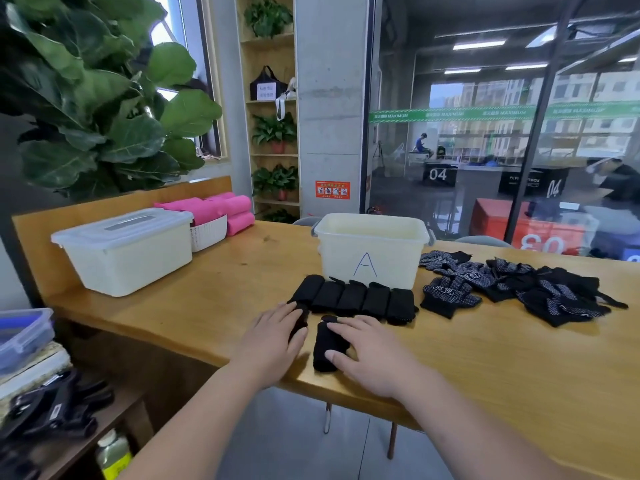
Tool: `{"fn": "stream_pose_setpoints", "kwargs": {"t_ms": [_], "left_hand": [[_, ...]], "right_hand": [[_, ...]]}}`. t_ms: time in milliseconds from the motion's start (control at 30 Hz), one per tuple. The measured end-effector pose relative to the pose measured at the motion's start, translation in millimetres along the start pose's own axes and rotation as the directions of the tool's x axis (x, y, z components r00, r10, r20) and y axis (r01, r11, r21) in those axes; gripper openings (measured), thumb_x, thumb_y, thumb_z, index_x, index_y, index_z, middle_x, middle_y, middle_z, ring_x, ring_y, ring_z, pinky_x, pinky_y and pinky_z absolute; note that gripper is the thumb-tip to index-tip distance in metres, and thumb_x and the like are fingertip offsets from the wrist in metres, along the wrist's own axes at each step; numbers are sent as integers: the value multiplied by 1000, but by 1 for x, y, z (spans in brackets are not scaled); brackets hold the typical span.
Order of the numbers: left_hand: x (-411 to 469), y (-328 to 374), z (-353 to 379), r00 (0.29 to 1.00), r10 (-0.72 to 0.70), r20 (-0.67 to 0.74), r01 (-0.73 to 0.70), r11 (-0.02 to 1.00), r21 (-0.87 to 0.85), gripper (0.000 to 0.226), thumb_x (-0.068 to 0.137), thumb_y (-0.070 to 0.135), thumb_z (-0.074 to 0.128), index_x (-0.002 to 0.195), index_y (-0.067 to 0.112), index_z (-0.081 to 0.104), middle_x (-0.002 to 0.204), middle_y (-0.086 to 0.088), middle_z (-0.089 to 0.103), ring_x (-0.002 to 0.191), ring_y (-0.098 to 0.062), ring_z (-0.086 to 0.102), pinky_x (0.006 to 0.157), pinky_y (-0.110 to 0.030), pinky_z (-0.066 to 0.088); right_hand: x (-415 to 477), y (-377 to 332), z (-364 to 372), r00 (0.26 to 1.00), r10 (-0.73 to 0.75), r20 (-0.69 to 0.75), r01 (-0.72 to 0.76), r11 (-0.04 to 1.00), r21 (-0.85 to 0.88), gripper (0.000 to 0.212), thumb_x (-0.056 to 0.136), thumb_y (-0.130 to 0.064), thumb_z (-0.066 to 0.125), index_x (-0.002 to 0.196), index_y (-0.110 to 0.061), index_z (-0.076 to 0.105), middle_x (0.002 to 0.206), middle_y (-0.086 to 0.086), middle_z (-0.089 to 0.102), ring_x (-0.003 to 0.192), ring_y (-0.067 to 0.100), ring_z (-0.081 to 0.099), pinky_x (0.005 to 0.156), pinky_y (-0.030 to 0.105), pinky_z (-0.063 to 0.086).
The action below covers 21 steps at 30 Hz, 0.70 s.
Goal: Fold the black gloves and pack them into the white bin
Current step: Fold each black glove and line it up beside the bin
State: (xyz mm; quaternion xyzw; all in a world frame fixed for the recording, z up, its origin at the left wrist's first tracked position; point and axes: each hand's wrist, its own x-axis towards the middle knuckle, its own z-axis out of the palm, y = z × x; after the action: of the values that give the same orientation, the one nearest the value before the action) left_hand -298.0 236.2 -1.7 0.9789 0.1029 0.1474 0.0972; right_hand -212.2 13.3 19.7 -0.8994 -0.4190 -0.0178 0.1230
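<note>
A white bin (370, 251) marked "A" stands open on the wooden table (519, 358). In front of it lies a row of several folded black gloves (353, 298). A heap of unfolded black gloves (519, 289) with white dots lies to the right of the bin. Near the table's front edge, my left hand (273, 344) lies flat with straight fingers on one black glove (300, 322). My right hand (367, 351) presses with spread fingers on another folded black glove (325, 348).
A lidded white box (124, 251) stands at the table's left, with a white basket (207, 232) of pink rolled cloths (221, 209) behind it. A big leafy plant (86, 98) rises at the far left. A low shelf (52, 410) with black items stands left of the table.
</note>
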Motion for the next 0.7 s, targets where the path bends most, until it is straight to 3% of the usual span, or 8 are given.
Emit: {"fn": "stream_pose_setpoints", "kwargs": {"t_ms": [400,700], "left_hand": [[9,-26,12,999,-20,-46,11,978,-206,54,113,53,25,161,36,41,167,24,32,159,-1,17,130,-33,15],[11,-28,15,999,-32,-27,26,981,-193,58,108,60,37,162,39,38,168,28,26,159,1,8,131,-38,16]], "right_hand": [[31,-33,26,994,60,-95,-66,996,-62,70,101,-73,29,163,-38,30,169,-12,30,157,21,18,129,46,12],[32,-35,21,993,72,-91,-74,997,-13,66,105,-69,26,163,-39,29,171,-11,27,158,22,18,129,45,15]]}}
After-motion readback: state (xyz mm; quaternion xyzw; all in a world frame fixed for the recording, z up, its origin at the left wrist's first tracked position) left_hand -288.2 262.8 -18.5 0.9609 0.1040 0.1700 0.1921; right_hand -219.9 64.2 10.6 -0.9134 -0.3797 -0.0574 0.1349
